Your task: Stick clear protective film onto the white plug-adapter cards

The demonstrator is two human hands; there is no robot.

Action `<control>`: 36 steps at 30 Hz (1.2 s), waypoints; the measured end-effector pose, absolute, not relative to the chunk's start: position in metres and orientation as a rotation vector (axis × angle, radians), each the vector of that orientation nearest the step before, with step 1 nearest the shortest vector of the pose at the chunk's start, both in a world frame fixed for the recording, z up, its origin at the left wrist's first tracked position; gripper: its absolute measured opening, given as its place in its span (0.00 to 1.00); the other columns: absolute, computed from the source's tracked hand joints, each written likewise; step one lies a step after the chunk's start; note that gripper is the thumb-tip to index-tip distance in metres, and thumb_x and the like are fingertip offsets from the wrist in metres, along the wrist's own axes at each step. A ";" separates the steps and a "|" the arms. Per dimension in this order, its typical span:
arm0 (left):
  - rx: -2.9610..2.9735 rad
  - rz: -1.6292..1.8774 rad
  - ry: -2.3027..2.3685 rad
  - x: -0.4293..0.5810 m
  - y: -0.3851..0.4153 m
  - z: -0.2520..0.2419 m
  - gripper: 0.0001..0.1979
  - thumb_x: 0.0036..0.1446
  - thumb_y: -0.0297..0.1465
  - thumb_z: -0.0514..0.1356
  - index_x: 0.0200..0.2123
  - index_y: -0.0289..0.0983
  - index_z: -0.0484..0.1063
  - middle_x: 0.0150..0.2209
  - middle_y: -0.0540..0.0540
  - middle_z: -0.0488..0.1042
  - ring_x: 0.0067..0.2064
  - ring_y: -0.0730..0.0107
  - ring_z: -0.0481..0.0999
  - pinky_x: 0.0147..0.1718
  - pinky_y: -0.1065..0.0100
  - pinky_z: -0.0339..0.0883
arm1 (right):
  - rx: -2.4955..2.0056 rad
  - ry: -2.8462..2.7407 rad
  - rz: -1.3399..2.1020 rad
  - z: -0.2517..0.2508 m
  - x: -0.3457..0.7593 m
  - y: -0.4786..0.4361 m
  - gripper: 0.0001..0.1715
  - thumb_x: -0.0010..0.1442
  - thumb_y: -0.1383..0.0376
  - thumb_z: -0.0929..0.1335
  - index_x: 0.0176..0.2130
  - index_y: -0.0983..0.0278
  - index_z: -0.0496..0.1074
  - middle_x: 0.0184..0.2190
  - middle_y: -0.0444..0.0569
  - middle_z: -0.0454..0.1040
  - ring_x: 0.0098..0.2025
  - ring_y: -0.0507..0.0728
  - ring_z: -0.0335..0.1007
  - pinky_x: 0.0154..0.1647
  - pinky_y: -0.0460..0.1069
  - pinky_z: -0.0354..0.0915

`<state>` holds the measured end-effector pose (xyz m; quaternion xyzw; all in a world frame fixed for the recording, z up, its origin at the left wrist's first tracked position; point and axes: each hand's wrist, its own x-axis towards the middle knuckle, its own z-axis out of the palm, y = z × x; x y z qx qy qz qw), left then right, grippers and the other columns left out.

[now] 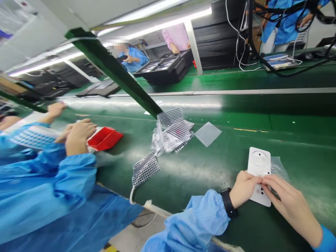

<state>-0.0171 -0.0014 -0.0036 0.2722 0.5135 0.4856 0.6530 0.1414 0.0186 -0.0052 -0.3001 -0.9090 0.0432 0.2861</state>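
My left hand, with a black wristband on its wrist, and my right hand meet at the lower end of a white plastic plate. The plate has small dark holes and lies on the green bench top. Fingers of both hands press on it and cover part of its lower end. A clear plastic film sticks out from behind its right edge. Nearest to the plate lies a grey mesh square, well beyond my left hand.
A heap of perforated sheets in clear bags and a dark perforated sheet lie on the bench. At left, a co-worker's hands in blue sleeves hold a perforated sheet near a red piece. A green beam crosses above.
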 end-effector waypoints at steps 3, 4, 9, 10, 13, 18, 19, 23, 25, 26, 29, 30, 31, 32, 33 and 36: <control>0.641 1.109 1.191 -0.017 0.000 -0.007 0.13 0.39 0.37 0.60 0.17 0.32 0.69 0.20 0.48 0.67 0.25 0.71 0.64 0.27 0.69 0.58 | -0.727 -2.444 0.087 -0.009 0.140 0.022 0.12 0.68 0.64 0.59 0.43 0.64 0.69 0.43 0.51 0.73 0.42 0.60 0.72 0.47 0.56 0.66; 0.651 1.103 1.205 -0.018 0.001 -0.007 0.13 0.40 0.38 0.60 0.17 0.32 0.70 0.20 0.47 0.67 0.25 0.71 0.64 0.26 0.69 0.58 | -0.707 -2.446 0.080 -0.010 0.139 0.023 0.11 0.68 0.65 0.59 0.44 0.64 0.69 0.43 0.52 0.73 0.42 0.61 0.71 0.50 0.57 0.64; 0.754 1.047 1.280 -0.036 0.002 0.002 0.19 0.49 0.41 0.58 0.24 0.28 0.76 0.23 0.42 0.72 0.23 0.71 0.66 0.23 0.70 0.58 | -0.840 -2.409 0.382 -0.015 0.142 0.025 0.09 0.67 0.67 0.59 0.43 0.63 0.66 0.42 0.53 0.71 0.44 0.58 0.70 0.44 0.52 0.67; 0.773 1.069 1.304 -0.042 0.004 0.005 0.19 0.51 0.41 0.58 0.28 0.28 0.76 0.27 0.41 0.74 0.25 0.71 0.67 0.23 0.71 0.59 | -0.883 -2.401 0.460 -0.015 0.144 0.027 0.09 0.67 0.67 0.58 0.41 0.63 0.66 0.41 0.53 0.71 0.43 0.57 0.70 0.43 0.52 0.68; 0.805 1.196 1.346 -0.059 0.010 0.016 0.30 0.51 0.39 0.62 0.57 0.35 0.62 0.39 0.43 0.75 0.32 0.69 0.73 0.28 0.72 0.65 | -0.997 -2.327 0.654 -0.011 0.155 0.034 0.10 0.67 0.67 0.57 0.36 0.63 0.64 0.37 0.51 0.71 0.39 0.56 0.70 0.40 0.51 0.68; 0.829 1.130 1.232 -0.058 0.001 0.036 0.41 0.53 0.40 0.63 0.63 0.41 0.43 0.30 0.47 0.75 0.26 0.68 0.73 0.24 0.71 0.68 | -1.093 -2.022 0.685 0.019 0.161 0.036 0.08 0.65 0.66 0.61 0.33 0.63 0.65 0.41 0.52 0.69 0.44 0.57 0.68 0.46 0.52 0.65; 0.826 1.091 1.186 -0.054 -0.002 0.038 0.37 0.53 0.40 0.64 0.60 0.40 0.48 0.31 0.46 0.75 0.26 0.68 0.74 0.24 0.72 0.67 | -1.098 -1.979 0.653 0.027 0.159 0.035 0.07 0.65 0.67 0.62 0.33 0.63 0.66 0.42 0.52 0.69 0.44 0.57 0.67 0.47 0.52 0.64; 0.785 1.017 0.968 -0.035 -0.012 0.037 0.29 0.53 0.36 0.65 0.52 0.39 0.52 0.37 0.45 0.75 0.30 0.69 0.74 0.28 0.71 0.70 | -1.029 -1.930 0.565 0.046 0.141 0.032 0.05 0.62 0.70 0.63 0.34 0.63 0.66 0.43 0.52 0.67 0.46 0.57 0.65 0.50 0.53 0.63; 0.744 1.001 0.878 -0.030 -0.015 0.033 0.29 0.52 0.34 0.65 0.52 0.38 0.54 0.39 0.44 0.75 0.33 0.68 0.74 0.32 0.69 0.71 | -0.986 -1.959 0.584 0.045 0.133 0.031 0.05 0.62 0.71 0.62 0.34 0.63 0.66 0.42 0.52 0.67 0.46 0.57 0.65 0.49 0.54 0.63; 0.713 1.008 0.864 -0.028 -0.015 0.031 0.28 0.53 0.34 0.65 0.52 0.37 0.55 0.40 0.44 0.75 0.35 0.67 0.74 0.34 0.69 0.71 | -0.978 -1.975 0.603 0.043 0.130 0.030 0.05 0.62 0.71 0.62 0.35 0.63 0.66 0.42 0.52 0.67 0.46 0.57 0.65 0.49 0.54 0.63; 0.642 1.054 0.945 -0.026 -0.015 0.026 0.23 0.55 0.36 0.63 0.50 0.35 0.61 0.38 0.44 0.74 0.34 0.69 0.74 0.32 0.72 0.69 | -0.977 -2.011 0.651 0.037 0.126 0.026 0.06 0.62 0.72 0.62 0.35 0.64 0.66 0.42 0.52 0.66 0.46 0.57 0.65 0.48 0.54 0.64; 0.648 1.066 0.992 -0.025 -0.016 0.025 0.22 0.55 0.38 0.63 0.49 0.34 0.62 0.36 0.44 0.75 0.32 0.71 0.73 0.30 0.74 0.68 | -0.976 -2.020 0.655 0.035 0.126 0.025 0.06 0.63 0.72 0.62 0.35 0.64 0.66 0.42 0.52 0.66 0.46 0.57 0.65 0.48 0.54 0.64; 0.670 1.076 1.036 -0.025 -0.016 0.024 0.22 0.55 0.39 0.63 0.48 0.34 0.64 0.34 0.45 0.74 0.29 0.72 0.72 0.27 0.74 0.66 | -0.974 -2.028 0.652 0.035 0.126 0.023 0.06 0.63 0.72 0.62 0.35 0.64 0.66 0.42 0.52 0.66 0.47 0.57 0.65 0.48 0.54 0.64; 0.699 1.087 1.074 -0.024 -0.016 0.024 0.22 0.54 0.40 0.64 0.46 0.33 0.64 0.31 0.46 0.74 0.27 0.73 0.70 0.25 0.75 0.65 | -0.973 -2.036 0.643 0.034 0.126 0.023 0.06 0.63 0.72 0.62 0.35 0.64 0.67 0.43 0.53 0.66 0.47 0.57 0.65 0.48 0.54 0.65; 0.734 1.101 1.103 -0.023 -0.017 0.024 0.22 0.54 0.41 0.64 0.45 0.33 0.65 0.29 0.47 0.73 0.26 0.74 0.69 0.24 0.75 0.64 | -0.966 -2.044 0.624 0.034 0.125 0.022 0.06 0.63 0.72 0.62 0.36 0.64 0.67 0.43 0.53 0.66 0.48 0.57 0.65 0.48 0.54 0.65; 0.808 1.149 1.139 -0.022 -0.020 0.025 0.21 0.54 0.41 0.62 0.45 0.32 0.66 0.26 0.50 0.70 0.25 0.74 0.67 0.22 0.76 0.62 | -0.911 -2.073 0.503 0.034 0.125 0.021 0.08 0.63 0.74 0.62 0.38 0.64 0.68 0.44 0.54 0.68 0.49 0.58 0.66 0.49 0.55 0.67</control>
